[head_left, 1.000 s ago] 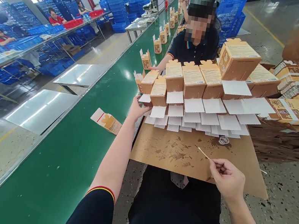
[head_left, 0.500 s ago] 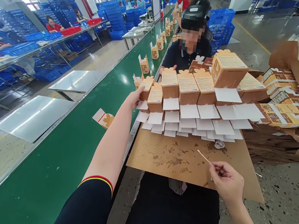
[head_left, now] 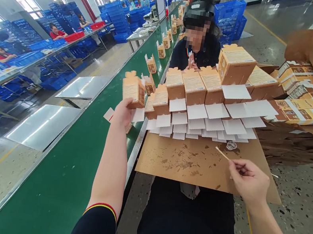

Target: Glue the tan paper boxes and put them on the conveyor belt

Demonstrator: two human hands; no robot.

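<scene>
My left hand (head_left: 123, 113) grips a small brown cardboard box (head_left: 133, 90) over the green conveyor belt (head_left: 67, 174); its scalloped top flap stands up and a white flap hangs at its lower right. Between the fingertips of my right hand (head_left: 249, 182) is a cotton swab (head_left: 222, 153), pointing up and left above the stained cardboard sheet (head_left: 179, 161). Stacked boxes (head_left: 192, 87) with white flaps sticking out toward me cover the far part of the sheet. A small clear round dish (head_left: 231, 145) sits near their right front corner.
More boxes (head_left: 151, 64) stand in a line along the belt, and another lies partly behind my left wrist. Facing me is a co-worker (head_left: 208, 53) beyond the stack. Bundled flat cartons (head_left: 303, 106) in torn brown paper are at the right. Blue crates (head_left: 226, 18) stand behind.
My left hand has lifted the box away from the stack's left end and moved it left over the belt. My right hand, still with the swab, has shifted slightly right.
</scene>
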